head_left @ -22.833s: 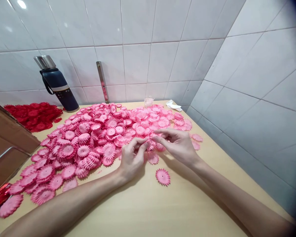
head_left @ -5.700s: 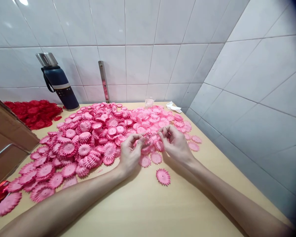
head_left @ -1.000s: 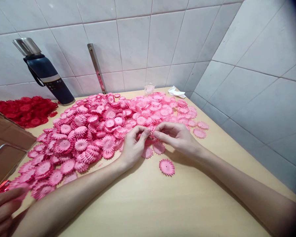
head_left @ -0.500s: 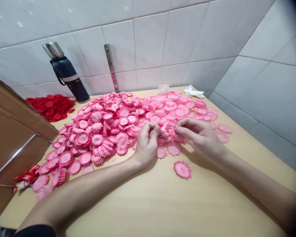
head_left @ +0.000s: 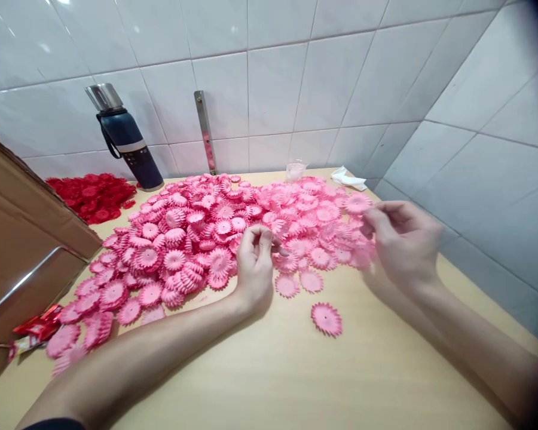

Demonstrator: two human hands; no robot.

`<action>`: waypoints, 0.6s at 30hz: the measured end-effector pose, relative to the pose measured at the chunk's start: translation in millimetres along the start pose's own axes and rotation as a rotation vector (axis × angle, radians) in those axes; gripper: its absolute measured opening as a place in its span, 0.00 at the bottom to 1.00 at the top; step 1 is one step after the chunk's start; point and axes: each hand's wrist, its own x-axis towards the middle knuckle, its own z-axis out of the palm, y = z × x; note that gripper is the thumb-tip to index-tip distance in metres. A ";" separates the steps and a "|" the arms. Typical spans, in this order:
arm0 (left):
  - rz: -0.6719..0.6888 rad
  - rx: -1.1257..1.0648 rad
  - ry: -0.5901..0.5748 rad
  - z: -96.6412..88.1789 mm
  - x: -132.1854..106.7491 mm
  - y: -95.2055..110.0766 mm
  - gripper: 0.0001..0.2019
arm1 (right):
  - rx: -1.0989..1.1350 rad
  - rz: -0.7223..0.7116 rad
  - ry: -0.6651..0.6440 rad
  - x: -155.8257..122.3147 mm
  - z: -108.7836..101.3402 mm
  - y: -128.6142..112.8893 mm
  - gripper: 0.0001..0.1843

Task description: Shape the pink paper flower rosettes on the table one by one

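A wide heap of pink paper flowers [head_left: 215, 230] covers the back of the wooden table [head_left: 296, 370]. My left hand [head_left: 254, 266] rests at the heap's front edge, thumb and forefinger pinched together on something too small to make out. My right hand [head_left: 406, 242] is lifted to the right of the heap, slightly blurred. Its fingers are curled into a pinch beside the outermost flowers, and what they hold is not clear. One single pink flower [head_left: 326, 318] lies alone in front of both hands. Two more flowers [head_left: 298, 283] lie just ahead of my left hand.
A pile of red flowers [head_left: 92, 196] and a dark blue flask [head_left: 128, 149] stand at the back left. A cardboard box [head_left: 22, 239] fills the left side, with a red wrapper [head_left: 36, 328] below it. A small clear cup [head_left: 295, 171] and white tissue [head_left: 348, 178] sit by the tiled wall.
My right hand has pulled away from my left, going right and upward. My left hand stays pinched at the heap's edge. The camera has shifted a little.
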 end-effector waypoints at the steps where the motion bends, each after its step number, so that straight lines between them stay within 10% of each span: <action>1: -0.024 0.003 0.004 1.1 0.8 1.6 0.04 | 0.025 -0.064 -0.045 -2.0 0.1 -2.4 0.04; 6: 0.063 0.084 0.032 3.6 0.1 7.8 0.06 | 0.127 -0.100 -0.451 -26.5 9.2 -14.7 0.02; 18: 0.044 0.152 -0.237 -3.1 -2.0 0.9 0.07 | 0.184 0.005 -0.743 -36.3 11.0 -20.8 0.06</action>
